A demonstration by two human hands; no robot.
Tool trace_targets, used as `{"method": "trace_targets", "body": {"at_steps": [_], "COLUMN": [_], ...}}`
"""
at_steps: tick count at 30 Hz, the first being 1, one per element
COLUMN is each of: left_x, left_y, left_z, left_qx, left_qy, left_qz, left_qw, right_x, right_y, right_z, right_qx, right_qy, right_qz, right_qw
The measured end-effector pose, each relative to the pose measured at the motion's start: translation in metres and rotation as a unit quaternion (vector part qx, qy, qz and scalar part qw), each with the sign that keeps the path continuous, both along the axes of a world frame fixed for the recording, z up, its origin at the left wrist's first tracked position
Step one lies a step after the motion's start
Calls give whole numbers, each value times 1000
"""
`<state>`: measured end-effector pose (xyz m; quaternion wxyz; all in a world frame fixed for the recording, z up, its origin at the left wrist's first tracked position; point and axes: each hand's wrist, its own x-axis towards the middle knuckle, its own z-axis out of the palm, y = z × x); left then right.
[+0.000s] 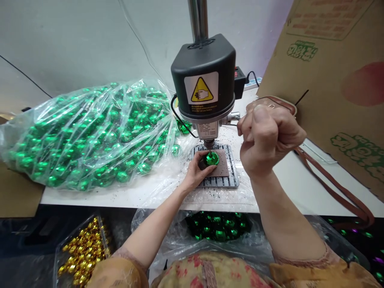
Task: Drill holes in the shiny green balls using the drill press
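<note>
A shiny green faceted ball sits on a brown board over the slotted metal base of a small bench drill press. My left hand pinches the ball from its left side, thumb and fingers around it. Directly above, the chuck comes down to the ball's top; whether the bit is inside cannot be made out. Raised at the right of the machine, my right hand is closed in a fist on the drill press handle, mostly hidden by the fingers, beside the metal hub.
A big clear bag of green balls fills the table's left. Below the front edge lies an open bag of green balls, with a clear tub of gold balls at left. A cardboard box and brown strap occupy the right.
</note>
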<state>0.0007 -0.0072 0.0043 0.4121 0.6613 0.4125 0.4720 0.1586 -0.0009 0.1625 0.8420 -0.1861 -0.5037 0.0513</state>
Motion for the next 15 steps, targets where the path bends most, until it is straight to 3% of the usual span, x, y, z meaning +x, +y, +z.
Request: {"method": "trace_targets", "body": {"at_steps": [15], "left_x": [0], "left_y": [0], "left_z": [-1], "left_qx": [4], "left_qy": [-6], "left_qz": [-8], "left_qw": [1000], "right_x": [3], "right_y": [0], "right_z": [-16], "right_qx": [45], "right_qy": [-8], "right_qz": [9], "right_qw": [999]}}
